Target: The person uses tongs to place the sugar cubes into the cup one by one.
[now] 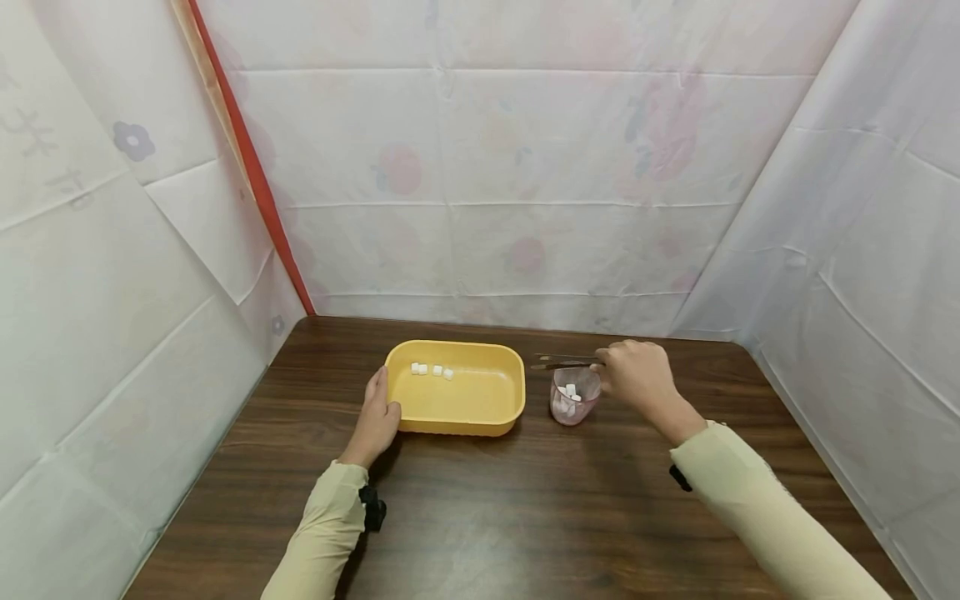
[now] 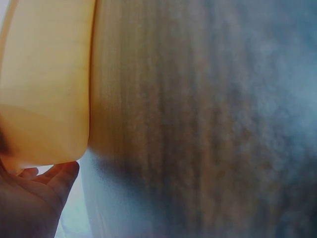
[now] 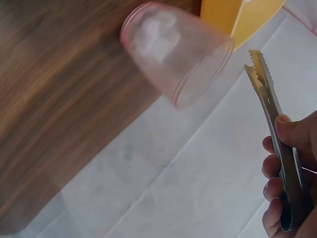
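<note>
My left hand holds the left end of a shallow yellow tray, its fingers along the outer side and its thumb by the near corner. In the left wrist view that hand touches the end wall of the tray. Several small white cubes lie in a row inside, towards the back left. My right hand grips metal tongs above a clear pinkish cup, which holds more white cubes. The tongs' toothed tips stand slightly apart with nothing between them.
Both the tray and the cup stand on a dark wood-grain table, the cup just right of the tray. Pale patterned sheets hang behind the table and along both sides.
</note>
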Action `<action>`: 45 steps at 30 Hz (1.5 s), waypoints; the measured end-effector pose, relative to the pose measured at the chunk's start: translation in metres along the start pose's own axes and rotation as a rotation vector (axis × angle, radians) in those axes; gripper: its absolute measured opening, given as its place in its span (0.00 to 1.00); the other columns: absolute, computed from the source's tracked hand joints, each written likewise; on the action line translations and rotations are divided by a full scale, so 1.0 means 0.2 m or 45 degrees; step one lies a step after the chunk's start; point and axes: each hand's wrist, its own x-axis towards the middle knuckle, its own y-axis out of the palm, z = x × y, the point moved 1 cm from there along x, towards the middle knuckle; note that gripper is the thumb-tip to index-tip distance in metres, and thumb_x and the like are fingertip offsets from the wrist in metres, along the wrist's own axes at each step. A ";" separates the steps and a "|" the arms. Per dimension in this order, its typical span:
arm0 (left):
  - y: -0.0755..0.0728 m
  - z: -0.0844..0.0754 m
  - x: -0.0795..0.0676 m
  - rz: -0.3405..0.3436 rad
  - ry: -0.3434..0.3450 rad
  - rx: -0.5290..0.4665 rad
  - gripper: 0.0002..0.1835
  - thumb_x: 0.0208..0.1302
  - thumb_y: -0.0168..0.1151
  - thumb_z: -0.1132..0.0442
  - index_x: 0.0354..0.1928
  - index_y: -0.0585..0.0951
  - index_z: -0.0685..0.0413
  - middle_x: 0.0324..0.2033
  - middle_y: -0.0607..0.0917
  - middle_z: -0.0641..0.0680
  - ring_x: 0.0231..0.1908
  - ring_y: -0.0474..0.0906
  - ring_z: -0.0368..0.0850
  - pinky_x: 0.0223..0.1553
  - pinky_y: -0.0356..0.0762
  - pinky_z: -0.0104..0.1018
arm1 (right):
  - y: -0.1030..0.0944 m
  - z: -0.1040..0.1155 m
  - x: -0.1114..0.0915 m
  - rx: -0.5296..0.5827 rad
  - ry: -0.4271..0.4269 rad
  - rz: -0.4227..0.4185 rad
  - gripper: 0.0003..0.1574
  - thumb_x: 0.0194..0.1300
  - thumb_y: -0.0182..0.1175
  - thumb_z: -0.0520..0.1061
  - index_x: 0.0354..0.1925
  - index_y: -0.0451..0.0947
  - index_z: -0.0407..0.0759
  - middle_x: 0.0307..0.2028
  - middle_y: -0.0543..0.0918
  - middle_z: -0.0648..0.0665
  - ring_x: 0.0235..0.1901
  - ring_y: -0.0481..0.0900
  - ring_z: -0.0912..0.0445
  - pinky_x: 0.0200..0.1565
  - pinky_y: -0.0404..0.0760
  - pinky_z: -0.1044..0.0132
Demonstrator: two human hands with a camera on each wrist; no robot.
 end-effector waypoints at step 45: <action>0.00 -0.01 -0.02 -0.026 0.013 -0.024 0.37 0.65 0.40 0.71 0.74 0.40 0.63 0.72 0.45 0.64 0.69 0.47 0.59 0.64 0.50 0.55 | 0.48 0.65 0.37 0.126 0.200 0.329 0.27 0.53 0.66 0.43 0.06 0.63 0.53 0.12 0.70 0.54 0.14 0.70 0.57 0.17 0.72 0.58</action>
